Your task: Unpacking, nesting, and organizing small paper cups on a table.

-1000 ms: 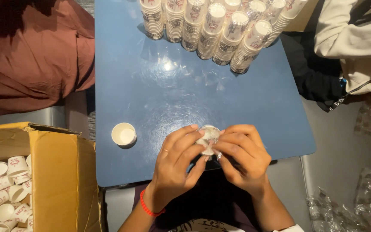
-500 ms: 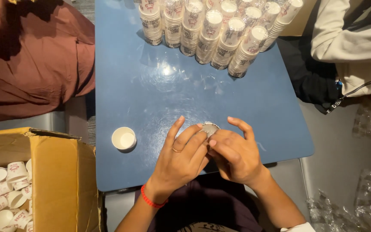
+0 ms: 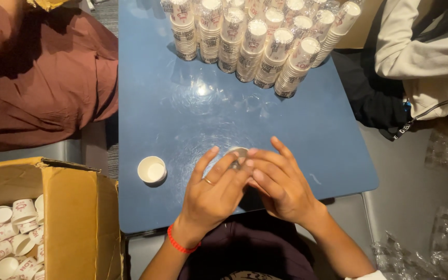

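Note:
My left hand and my right hand meet over the near part of the blue table, both closed around a small paper cup of which only the rim shows between the fingertips. A red band circles my left wrist and a ring sits on one left finger. One small white paper cup stands upright alone on the table, to the left of my left hand.
Several wrapped stacks of paper cups lie at the table's far edge. An open cardboard box with loose small cups stands at lower left. A person in maroon sits at left, another in a pale jacket at right. Crumpled clear plastic lies lower right.
My hands have shifted slightly away from me and lower over the table, fingers spreading flatter over the small cup. The lone white cup has not moved.

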